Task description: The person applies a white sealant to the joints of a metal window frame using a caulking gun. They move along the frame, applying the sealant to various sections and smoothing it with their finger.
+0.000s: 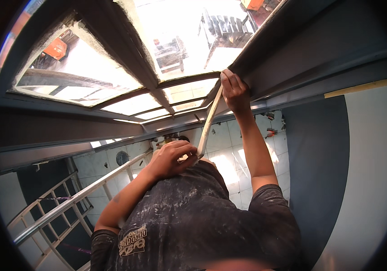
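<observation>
Cream-coloured and narrow, the strip (210, 121) slants between the person's two hands, its upper end at a corner of the dark window frame (121, 49) and its lower end close in front of the chest. The right hand (235, 92) is raised to that corner, its fingers bunched on the strip's upper end and against the frame. The left hand (174, 158) is bent inward, fingers curled round the lower end, which seems to be folded there, though the fingers partly hide it.

Beside the strip, the frame divides into panes (78, 58) of differing size, some edged with rough, pale smears. Bright light fills the glass, and through it show a slatted chair (227, 27) and an orange object (56, 48).

Below the hands is the person's dark shirt (193, 207), streaked with whitish dust and bearing a light printed patch. Under the window lies the floor (218, 137) of pale square tiles, with sunlit patches, scattered bits and a small red-handled item (271, 132). A metal ladder (73, 199) stands at the left, near the left forearm. Farther right are a dark grey panel (315, 180) and a pale wall (379, 158), with a yellowish batten (361, 88) along the top of the wall.
</observation>
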`<state>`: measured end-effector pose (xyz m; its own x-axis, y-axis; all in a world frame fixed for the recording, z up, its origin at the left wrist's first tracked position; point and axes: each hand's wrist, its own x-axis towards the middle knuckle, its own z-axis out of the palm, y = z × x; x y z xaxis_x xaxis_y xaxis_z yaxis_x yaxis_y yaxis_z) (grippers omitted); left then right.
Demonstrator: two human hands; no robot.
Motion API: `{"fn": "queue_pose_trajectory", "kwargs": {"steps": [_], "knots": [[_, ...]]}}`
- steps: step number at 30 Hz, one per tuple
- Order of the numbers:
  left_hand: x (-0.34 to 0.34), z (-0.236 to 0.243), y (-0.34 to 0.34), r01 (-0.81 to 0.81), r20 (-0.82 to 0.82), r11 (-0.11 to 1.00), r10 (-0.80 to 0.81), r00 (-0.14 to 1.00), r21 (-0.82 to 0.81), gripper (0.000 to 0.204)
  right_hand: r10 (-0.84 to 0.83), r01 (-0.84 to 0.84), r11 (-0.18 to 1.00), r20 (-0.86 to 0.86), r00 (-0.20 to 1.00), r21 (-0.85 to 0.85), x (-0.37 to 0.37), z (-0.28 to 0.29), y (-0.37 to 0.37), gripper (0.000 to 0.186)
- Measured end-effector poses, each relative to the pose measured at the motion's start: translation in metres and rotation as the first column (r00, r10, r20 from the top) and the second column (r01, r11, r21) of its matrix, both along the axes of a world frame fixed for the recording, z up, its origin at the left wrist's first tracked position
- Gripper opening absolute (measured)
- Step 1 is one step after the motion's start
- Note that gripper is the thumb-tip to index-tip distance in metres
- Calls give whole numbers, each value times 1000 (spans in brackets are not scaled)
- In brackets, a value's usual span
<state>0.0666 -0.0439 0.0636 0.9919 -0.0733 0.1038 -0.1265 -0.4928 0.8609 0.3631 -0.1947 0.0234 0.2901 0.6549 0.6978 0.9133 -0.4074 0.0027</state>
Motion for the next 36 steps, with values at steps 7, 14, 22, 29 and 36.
{"fn": "queue_pose_trajectory", "kwargs": {"steps": [7, 14, 22, 29, 36], "knots": [[4, 0, -5, 11, -42, 1000, -12, 999, -23, 13, 14, -13, 996, -13, 1000, 87, 0, 4, 9, 28], [8, 2, -4, 34, -10, 999, -34, 999, -25, 12, 4, 14, 982, -96, 995, 186, -10, 2, 10, 22], [7, 7, 0, -55, -91, 988, 42, 995, -141, 12, -102, 255, 887, -373, 922, 386, -48, 0, 38, 20], [11, -8, 13, -331, -165, 923, 302, 939, -195, 29, -66, 349, 824, -536, 841, 446, -81, 16, 62, 15], [27, -38, 38, -538, -419, 541, 338, 843, -646, 37, 84, 227, 877, -601, 795, 423, -123, 19, 60, 18]]}}
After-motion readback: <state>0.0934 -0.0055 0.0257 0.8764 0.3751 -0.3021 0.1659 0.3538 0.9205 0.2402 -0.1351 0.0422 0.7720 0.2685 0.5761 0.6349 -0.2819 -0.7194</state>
